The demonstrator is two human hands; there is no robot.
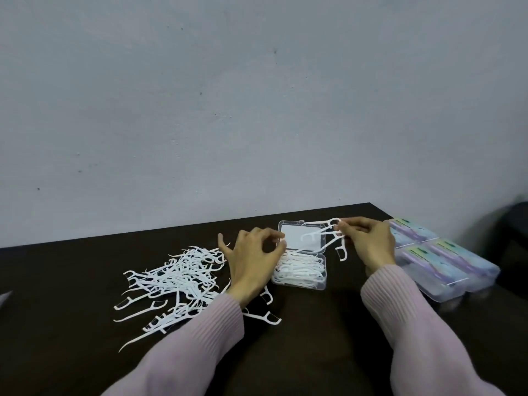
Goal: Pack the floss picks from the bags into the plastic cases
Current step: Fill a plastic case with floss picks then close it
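Note:
A clear plastic case [322,283] lies open on the dark table, its tray full of white floss picks and its lid [288,224] leaning back. My right hand [368,241] pinches a few floss picks [328,234] above the lid, their heads splayed out. My left hand [254,255] hovers at the case's left edge with fingers curled, thumb near fingertips; whether it holds a pick I cannot tell. A loose pile of floss picks [177,284] is spread on the table to the left of that hand.
Several closed plastic cases with purple and blue contents [445,261] are lined up at the right. The table [57,324] ends at a grey wall behind. A dark object [514,224] stands at the far right. Single picks [264,317] lie near my left wrist.

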